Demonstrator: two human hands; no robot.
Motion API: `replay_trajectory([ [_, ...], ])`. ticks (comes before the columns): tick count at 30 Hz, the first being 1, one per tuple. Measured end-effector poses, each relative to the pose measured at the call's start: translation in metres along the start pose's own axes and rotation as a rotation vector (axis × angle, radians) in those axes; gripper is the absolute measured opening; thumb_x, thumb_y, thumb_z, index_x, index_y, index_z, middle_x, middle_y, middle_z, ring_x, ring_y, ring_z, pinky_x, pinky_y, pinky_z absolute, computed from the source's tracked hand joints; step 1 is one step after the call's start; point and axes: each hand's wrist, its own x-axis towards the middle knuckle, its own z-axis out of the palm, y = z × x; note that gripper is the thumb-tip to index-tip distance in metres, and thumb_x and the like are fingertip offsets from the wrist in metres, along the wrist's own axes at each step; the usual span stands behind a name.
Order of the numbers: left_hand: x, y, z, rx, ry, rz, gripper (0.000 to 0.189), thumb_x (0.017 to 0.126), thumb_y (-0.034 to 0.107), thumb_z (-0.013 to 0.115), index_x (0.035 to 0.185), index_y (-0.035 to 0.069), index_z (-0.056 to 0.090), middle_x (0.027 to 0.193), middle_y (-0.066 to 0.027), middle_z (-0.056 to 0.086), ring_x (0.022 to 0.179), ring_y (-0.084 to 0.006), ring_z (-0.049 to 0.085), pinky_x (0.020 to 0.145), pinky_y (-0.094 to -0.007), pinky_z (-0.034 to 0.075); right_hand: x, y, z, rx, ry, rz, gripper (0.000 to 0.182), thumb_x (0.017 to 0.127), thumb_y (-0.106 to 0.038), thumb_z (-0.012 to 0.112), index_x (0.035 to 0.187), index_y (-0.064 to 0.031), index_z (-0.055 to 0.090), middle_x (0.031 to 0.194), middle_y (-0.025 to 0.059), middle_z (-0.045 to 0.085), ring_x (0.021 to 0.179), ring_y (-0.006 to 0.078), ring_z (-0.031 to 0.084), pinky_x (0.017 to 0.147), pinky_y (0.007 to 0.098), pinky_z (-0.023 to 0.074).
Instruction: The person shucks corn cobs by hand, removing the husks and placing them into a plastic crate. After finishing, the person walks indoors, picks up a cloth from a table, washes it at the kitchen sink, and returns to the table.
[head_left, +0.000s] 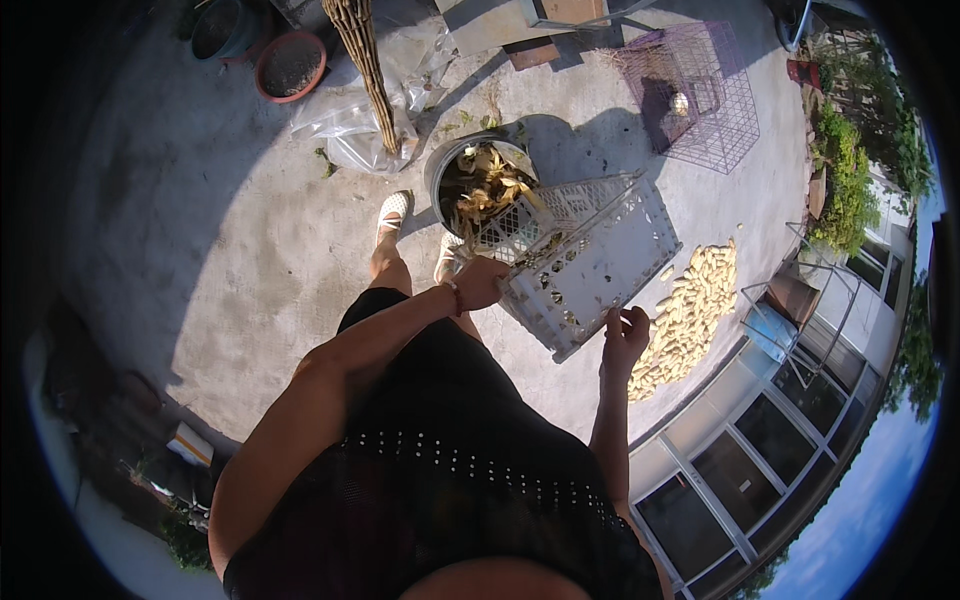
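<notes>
A white-grey plastic crate (607, 259) is held tilted in front of me, its open side towards a round metal tub (435, 169). My left hand (480, 283) grips the crate's near left corner. My right hand (626, 337) is at the crate's lower right edge, fingers curled against the rim. Dry corn husks (487, 187) fill the tub, and some husks and leaf bits lie at the crate's mouth. To the right of the crate, corn cobs (686, 322) are spread on the concrete.
A purple wire cage (705, 97) stands at the upper right. Plastic sheeting (360, 142) lies under a bundle of stalks (367, 67) beyond my feet. Two plant pots, one with a red rim (291, 67), stand at the upper left. A metal frame (810, 300) stands beside the windowed building.
</notes>
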Motion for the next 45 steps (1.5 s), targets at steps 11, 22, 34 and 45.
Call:
replay_trajectory([
  [11,-0.006,0.036,-0.001,0.127,-0.221,-0.031,0.009,0.058,0.004,0.053,0.067,0.004,0.052,0.066,-0.0131,0.053,0.069,-0.0314,0.054,0.059,-0.039,0.043,0.043,-0.094,0.049,-0.633,-0.563,-1.165,0.033,0.073,-0.034,0.06,0.079,-0.0028,0.051,0.084,0.0134,0.053,0.087,0.029,0.051,0.082,0.0437,0.0341],
  [22,-0.016,0.057,-0.005,-0.011,-0.128,-0.028,0.003,0.06,0.003,0.049,0.061,0.001,0.05,0.06,-0.0169,0.051,0.063,-0.0353,0.052,0.057,-0.0422,0.041,0.041,-0.107,0.052,-0.552,-0.658,-1.08,0.034,0.074,-0.027,0.061,0.05,-0.0104,0.045,0.048,0.0062,0.046,0.044,0.0254,0.047,0.047,0.0354,0.0338],
  [34,-0.012,0.053,0.002,-0.011,-0.246,-0.051,0.005,0.057,0.004,0.05,0.059,0.002,0.046,0.058,-0.0154,0.049,0.062,-0.0339,0.052,0.056,-0.0421,0.04,0.036,-0.075,0.037,-0.626,-0.602,-0.965,0.033,0.075,-0.023,0.06,0.05,-0.0095,0.044,0.047,0.0075,0.046,0.042,0.0269,0.044,0.047,0.0378,0.033],
  [45,-0.01,0.039,-0.012,-0.193,-0.135,0.187,0.034,0.058,0.0,0.052,0.091,0.004,0.057,0.096,-0.0147,0.055,0.09,-0.0305,0.054,0.076,-0.0361,0.045,-0.001,-0.048,-0.014,-0.663,-0.498,-0.877,0.028,0.074,-0.02,0.059,0.053,-0.0106,0.043,0.049,0.0053,0.043,0.045,0.024,0.045,0.048,0.0351,0.0323],
])
